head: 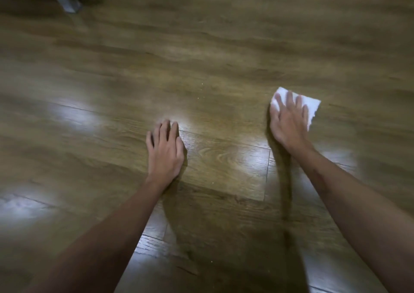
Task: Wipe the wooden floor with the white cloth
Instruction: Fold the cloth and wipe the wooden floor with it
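Observation:
A small white cloth (310,107) lies flat on the brown wooden floor (224,68) at the right. My right hand (287,120) lies on top of it with straight, spread fingers, pressing it to the boards; most of the cloth is hidden under the palm. My left hand (165,150) rests flat on the bare floor near the middle, fingers straight, holding nothing. The frame is slightly blurred.
A grey furniture leg (67,0) stands at the far left corner. Bright light reflections shine on the planks around both hands. A few tiny pale specks (202,84) lie on the floor beyond my left hand.

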